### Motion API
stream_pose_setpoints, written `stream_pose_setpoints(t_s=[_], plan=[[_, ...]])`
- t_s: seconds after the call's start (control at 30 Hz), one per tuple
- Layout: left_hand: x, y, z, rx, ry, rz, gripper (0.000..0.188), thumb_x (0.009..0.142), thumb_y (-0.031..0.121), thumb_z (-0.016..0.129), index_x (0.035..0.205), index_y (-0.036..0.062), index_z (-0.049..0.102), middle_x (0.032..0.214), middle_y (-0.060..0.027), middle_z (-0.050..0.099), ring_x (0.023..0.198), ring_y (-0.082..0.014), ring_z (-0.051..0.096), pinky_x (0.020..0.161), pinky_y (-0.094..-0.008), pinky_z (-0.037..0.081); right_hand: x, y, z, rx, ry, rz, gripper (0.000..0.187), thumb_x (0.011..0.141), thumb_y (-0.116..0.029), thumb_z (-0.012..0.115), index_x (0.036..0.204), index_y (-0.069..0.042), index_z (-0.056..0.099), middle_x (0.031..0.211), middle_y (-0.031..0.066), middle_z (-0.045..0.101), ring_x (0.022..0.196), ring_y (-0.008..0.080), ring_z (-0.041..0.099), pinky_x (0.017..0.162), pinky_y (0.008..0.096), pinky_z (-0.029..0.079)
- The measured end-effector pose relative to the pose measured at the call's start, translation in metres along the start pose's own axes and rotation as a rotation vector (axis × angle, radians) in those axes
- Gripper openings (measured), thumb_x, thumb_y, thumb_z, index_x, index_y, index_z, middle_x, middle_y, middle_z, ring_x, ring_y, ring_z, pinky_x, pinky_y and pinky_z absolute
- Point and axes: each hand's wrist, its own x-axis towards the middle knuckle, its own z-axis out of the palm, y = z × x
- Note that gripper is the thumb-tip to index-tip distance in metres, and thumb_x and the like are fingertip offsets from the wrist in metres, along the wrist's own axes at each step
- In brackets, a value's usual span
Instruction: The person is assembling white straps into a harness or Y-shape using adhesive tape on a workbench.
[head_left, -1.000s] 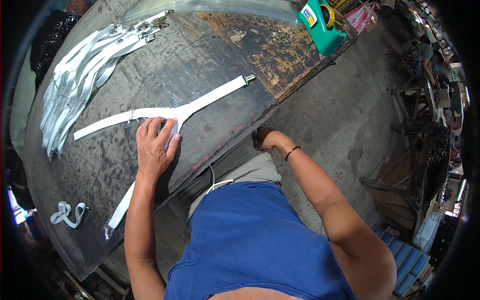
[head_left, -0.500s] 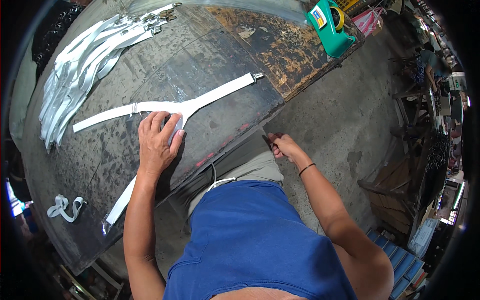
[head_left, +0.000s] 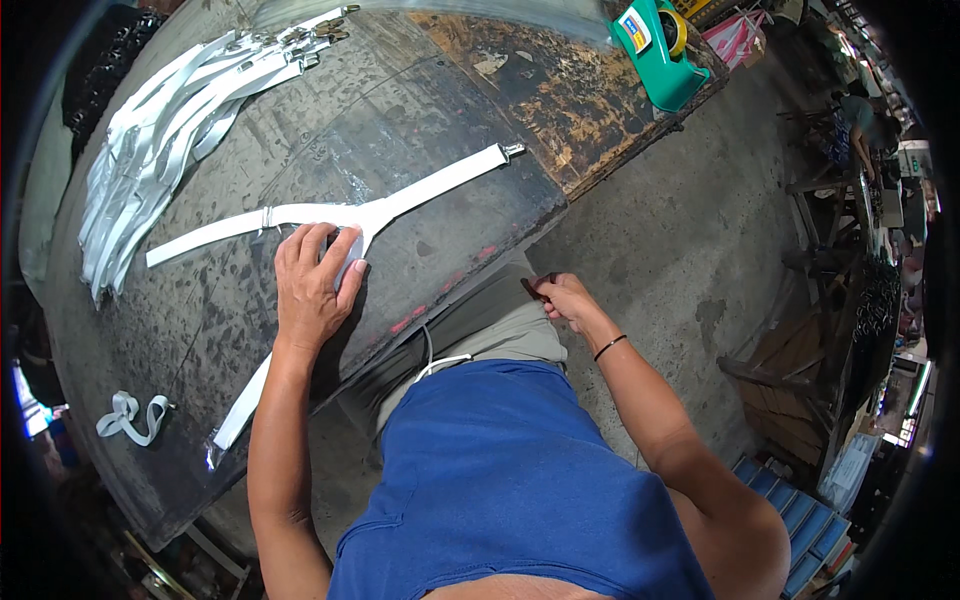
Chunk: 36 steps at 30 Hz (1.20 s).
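Observation:
White elastic suspenders (head_left: 440, 186) lie spread in a Y across the dark table, with a metal clip at the far right end. My left hand (head_left: 312, 275) presses on them by the joint, fingers bent over the strap and thumb at its edge; part of the strap is hidden beneath. One strap end (head_left: 240, 412) comes out below my left forearm. My right hand (head_left: 563, 297), off the table's edge beside my trousers, is closed on a small dark piece (head_left: 531, 288) that sticks out from the fingertips; its kind is unclear.
A pile of white suspenders (head_left: 165, 150) with metal clips lies at the far left. A loose white strap (head_left: 133, 418) is curled at the near left. A green tape dispenser (head_left: 665, 60) stands at the table's far right corner. A person (head_left: 858, 125) works at the right.
My right hand has shifted slightly down, and the dark piece now shows at its fingertips. My left hand stays on the suspenders.

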Motion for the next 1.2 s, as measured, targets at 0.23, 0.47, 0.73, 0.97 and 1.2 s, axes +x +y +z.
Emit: stream_pose_setpoints(t_s=[0.23,0.47,0.73,0.97,1.2], plan=[[0.0,0.003,-0.002,-0.002,-0.002,0.0,0.04,0.084,0.022,0.072,0.124,0.0149,0.066,0.122,-0.0101,0.058,0.121,-0.0316,0.05,0.103,-0.0476,0.037,0.002,0.005,0.002,0.055,0.026,0.003,0.019,0.09,-0.02,0.069,0.096,-0.002,0.07,0.074,-0.0016,0.056,0.062,0.0089,0.049,0.055,0.0261,0.041],[0.002,0.001,-0.001,-0.013,-0.014,-0.008,0.041,0.085,0.02,0.07,0.125,0.0133,0.066,0.123,-0.0115,0.058,0.123,-0.0333,0.05,0.105,-0.0468,0.037,0.008,0.016,0.005,0.098,0.026,-0.148,0.011,0.09,-0.013,0.064,0.091,-0.002,0.065,0.074,-0.002,0.055,0.063,0.0079,0.05,0.056,0.0254,0.042],[-0.004,-0.005,-0.005,-0.02,0.034,-0.012,0.039,0.082,0.024,0.074,0.12,0.0144,0.067,0.12,-0.0106,0.059,0.121,-0.0319,0.051,0.104,-0.0492,0.037,-0.068,-0.071,0.002,-0.361,-0.135,-0.721,0.016,0.092,-0.018,0.064,0.09,-0.002,0.061,0.081,0.0038,0.056,0.072,0.0135,0.051,0.066,0.0298,0.044],[-0.005,-0.003,0.001,-0.035,0.055,0.01,0.037,0.086,0.034,0.071,0.119,0.0184,0.066,0.118,-0.0074,0.059,0.117,-0.0285,0.051,0.1,-0.0461,0.038,-0.085,-0.208,0.03,-0.66,-0.452,-1.101,0.014,0.09,-0.013,0.066,0.088,-0.002,0.059,0.083,0.004,0.056,0.076,0.0144,0.052,0.069,0.0299,0.044],[-0.008,-0.005,-0.001,-0.069,0.04,-0.029,0.038,0.087,0.032,0.069,0.122,0.0191,0.066,0.121,-0.0082,0.058,0.12,-0.0303,0.051,0.103,-0.0492,0.037,-0.036,-0.285,0.108,-0.941,-0.709,-1.179,0.022,0.089,-0.022,0.064,0.088,-0.002,0.057,0.078,0.0103,0.057,0.072,0.0209,0.052,0.065,0.0376,0.043]])
